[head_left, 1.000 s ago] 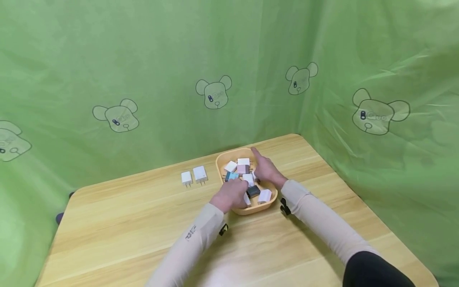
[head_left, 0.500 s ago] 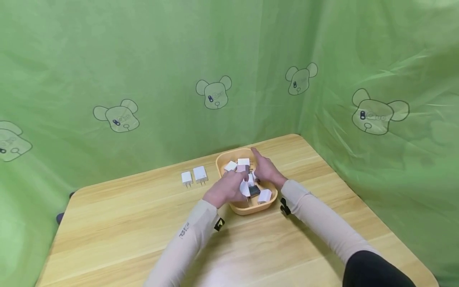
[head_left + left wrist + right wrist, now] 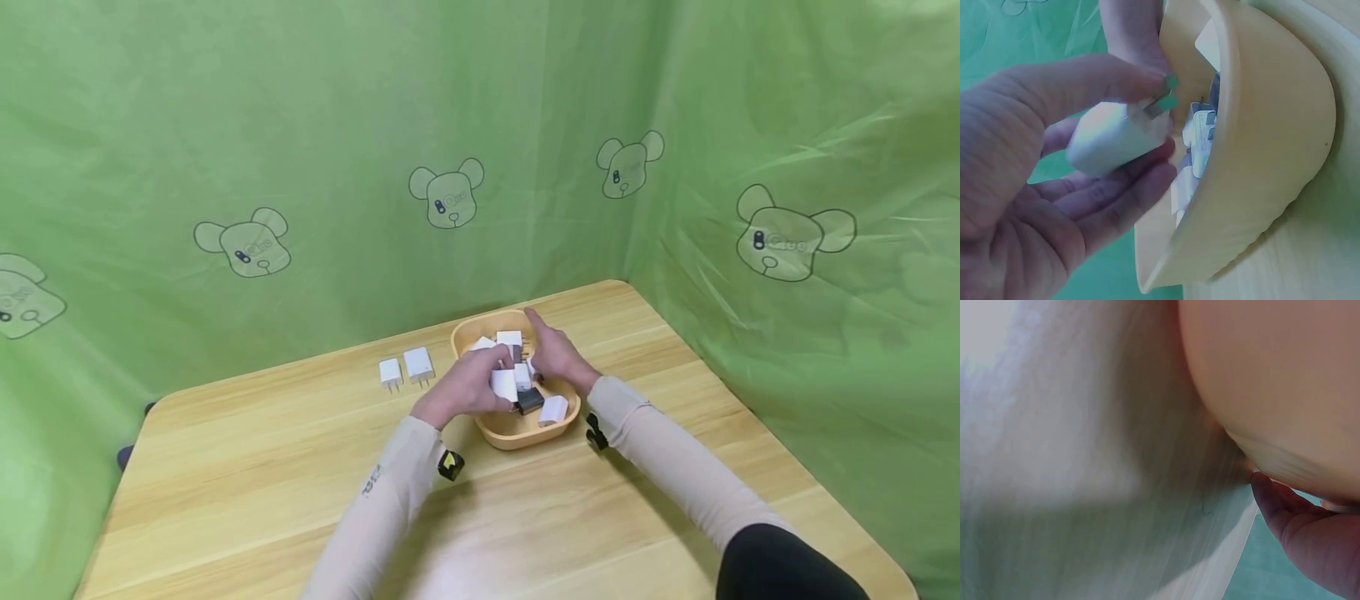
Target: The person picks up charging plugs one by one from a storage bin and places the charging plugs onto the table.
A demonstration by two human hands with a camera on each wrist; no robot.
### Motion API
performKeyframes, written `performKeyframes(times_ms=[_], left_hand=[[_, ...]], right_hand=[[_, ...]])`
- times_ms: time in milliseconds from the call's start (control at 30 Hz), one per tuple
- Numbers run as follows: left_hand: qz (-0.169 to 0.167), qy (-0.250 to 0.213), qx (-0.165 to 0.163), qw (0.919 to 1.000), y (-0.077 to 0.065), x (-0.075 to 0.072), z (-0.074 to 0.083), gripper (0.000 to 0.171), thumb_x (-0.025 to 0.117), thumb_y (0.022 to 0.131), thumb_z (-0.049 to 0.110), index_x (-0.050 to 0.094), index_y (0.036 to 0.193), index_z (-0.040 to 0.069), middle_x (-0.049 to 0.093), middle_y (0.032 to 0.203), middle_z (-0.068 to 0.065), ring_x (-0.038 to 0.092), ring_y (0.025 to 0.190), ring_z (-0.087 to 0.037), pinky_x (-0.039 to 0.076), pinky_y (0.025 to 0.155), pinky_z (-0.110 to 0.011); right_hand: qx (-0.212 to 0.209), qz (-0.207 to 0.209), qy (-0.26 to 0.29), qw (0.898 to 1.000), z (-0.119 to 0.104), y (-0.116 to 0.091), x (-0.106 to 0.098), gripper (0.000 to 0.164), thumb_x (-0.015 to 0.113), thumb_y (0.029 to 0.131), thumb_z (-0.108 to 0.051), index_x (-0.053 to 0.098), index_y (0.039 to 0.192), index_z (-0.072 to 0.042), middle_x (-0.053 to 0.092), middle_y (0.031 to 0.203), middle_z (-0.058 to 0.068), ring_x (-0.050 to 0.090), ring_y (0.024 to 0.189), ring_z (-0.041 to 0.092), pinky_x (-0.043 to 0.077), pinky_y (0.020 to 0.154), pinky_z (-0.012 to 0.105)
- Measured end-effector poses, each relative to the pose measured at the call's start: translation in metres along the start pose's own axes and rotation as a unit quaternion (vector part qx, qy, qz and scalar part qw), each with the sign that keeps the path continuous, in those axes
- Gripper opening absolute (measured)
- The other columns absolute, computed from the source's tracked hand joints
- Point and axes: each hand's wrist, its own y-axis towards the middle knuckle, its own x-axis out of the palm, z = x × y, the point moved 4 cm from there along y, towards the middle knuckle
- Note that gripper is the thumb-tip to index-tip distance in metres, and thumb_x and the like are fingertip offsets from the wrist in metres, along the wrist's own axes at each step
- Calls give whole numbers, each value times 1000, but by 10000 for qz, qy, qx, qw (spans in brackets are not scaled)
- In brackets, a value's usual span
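My left hand pinches a white plug charger between thumb and fingers, over the left side of a yellow-orange plastic basket. In the left wrist view its two metal prongs stick out beside the thumb. My right hand grips the basket's right wall, the thumb lying along the far rim; in the right wrist view fingertips touch the outer wall. Inside the basket lie more chargers, among them a black one and a white one. My left hand hides some of the others.
Two white chargers, a smaller and a larger, lie side by side on the wooden table left of the basket, prongs toward me. Green curtains with bear-head prints hang behind and to the right of the table.
My left hand has drawn up and left from the basket's near part, bringing the white charger along and turning it into view. The right hand and the basket have stayed in place.
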Motion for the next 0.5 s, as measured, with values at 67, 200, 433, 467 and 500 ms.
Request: performKeyframes(times_ms=[67, 200, 433, 467, 500], left_hand=[[38, -247, -23, 9997, 0, 1, -3, 49, 91, 68, 9, 58, 104, 12, 71, 106, -9, 62, 98, -20, 54, 84, -31], [72, -741, -62, 9972, -2, 2, -7, 47, 91, 69, 7, 59, 104, 10, 70, 108, -10, 63, 96, -19, 54, 83, -29], [231, -1287, -282, 9910, -5, -1, -14, 46, 89, 74, 8, 63, 112, 10, 67, 110, -10, 63, 78, -17, 56, 69, -24], [261, -1302, -341, 9906, -5, -2, -16, 47, 88, 75, 9, 63, 115, 10, 67, 110, -9, 63, 79, -17, 55, 69, -24], [298, -1332, -390, 9899, -6, -2, -17, 48, 87, 76, 10, 64, 118, 11, 68, 110, -10, 63, 80, -18, 55, 68, -25]], right_hand=[[-28, 5, -5, 10000, 0, 0, 0, 103, 51, 78, 16, 5, 164, -16, 55, 138, 35, 58, 65, 21, 55, 58, 29], [-111, 41, -237, 9996, -1, -1, 0, 101, 51, 78, 15, 7, 164, -13, 60, 129, 36, 58, 66, 22, 53, 58, 28], [-184, 147, -420, 9988, -1, 2, 0, 101, 53, 77, 15, 9, 164, -12, 59, 134, 35, 63, 76, 27, 55, 64, 29], [-172, 144, -412, 9989, -1, 2, 0, 101, 53, 77, 15, 9, 164, -12, 58, 136, 35, 63, 77, 27, 55, 65, 29], [-154, 133, -407, 9990, -1, 2, 0, 101, 53, 77, 15, 9, 164, -13, 57, 138, 35, 64, 77, 27, 55, 65, 29]])
